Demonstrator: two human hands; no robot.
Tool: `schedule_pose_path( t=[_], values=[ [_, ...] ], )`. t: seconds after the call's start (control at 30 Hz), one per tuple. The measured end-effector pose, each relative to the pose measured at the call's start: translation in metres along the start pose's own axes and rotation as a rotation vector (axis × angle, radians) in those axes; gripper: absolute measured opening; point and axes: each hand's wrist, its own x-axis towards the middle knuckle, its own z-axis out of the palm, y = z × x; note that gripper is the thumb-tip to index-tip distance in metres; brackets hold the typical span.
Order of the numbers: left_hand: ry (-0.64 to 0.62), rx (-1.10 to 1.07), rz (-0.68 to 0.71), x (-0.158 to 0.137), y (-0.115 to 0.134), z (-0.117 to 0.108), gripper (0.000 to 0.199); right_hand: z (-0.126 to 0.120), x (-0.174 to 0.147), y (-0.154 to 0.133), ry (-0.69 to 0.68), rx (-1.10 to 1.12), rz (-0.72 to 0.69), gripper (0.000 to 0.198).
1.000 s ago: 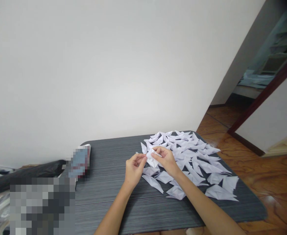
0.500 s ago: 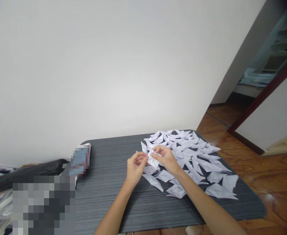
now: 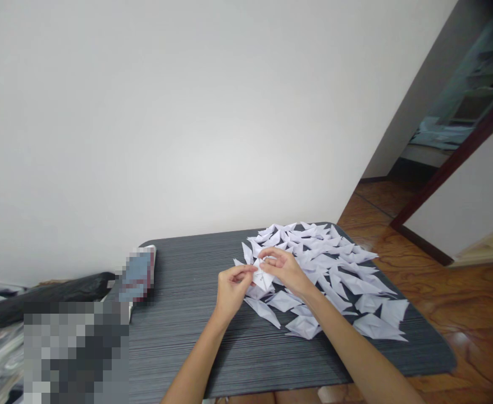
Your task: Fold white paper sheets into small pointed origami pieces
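Between my two hands is a small folded white paper (image 3: 264, 280) with faint markings on it, held above the table. My left hand (image 3: 233, 285) pinches its left corner between thumb and fingers. On the opposite side, the thumb and fingers of my right hand (image 3: 286, 270) grip its upper right edge. Many folded white paper pieces (image 3: 323, 262) with pointed ends lie spread over the right part of the table, under and beyond my right hand. Part of the held paper is hidden by my fingertips.
The dark striped table (image 3: 179, 314) stands against a white wall (image 3: 213, 123). A blurred-out bluish item (image 3: 136, 275) lies at its left end. Beyond that edge are a black wrapped roll (image 3: 53, 297) and clutter. Wooden floor (image 3: 474, 303) and a doorway are at the right.
The fingers of both hands have shifted slightly on the folded paper; the left fingers are now straighter and the paper is turned a little. The pieces on the table stay put.
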Motion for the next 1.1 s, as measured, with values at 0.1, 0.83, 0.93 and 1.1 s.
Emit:
schedule_pose_path(
  t=[0.1,0.83,0.93,1.1],
  values=[
    [0.003,-0.011,-0.022,0.000,0.000,-0.001,0.018,0.000,0.000,0.000,-0.066,-0.075,-0.010,0.015],
    [-0.067,-0.145,-0.134,0.004,0.011,-0.008,0.017,-0.021,-0.005,-0.008,-0.279,0.039,0.204,0.017],
    [-0.020,-0.166,-0.121,0.006,0.010,-0.013,0.017,-0.031,-0.006,-0.014,-0.300,-0.026,0.182,0.019],
    [0.029,-0.222,-0.111,0.007,0.010,-0.015,0.015,-0.028,-0.009,-0.019,-0.359,-0.301,-0.038,0.044]
  ],
)
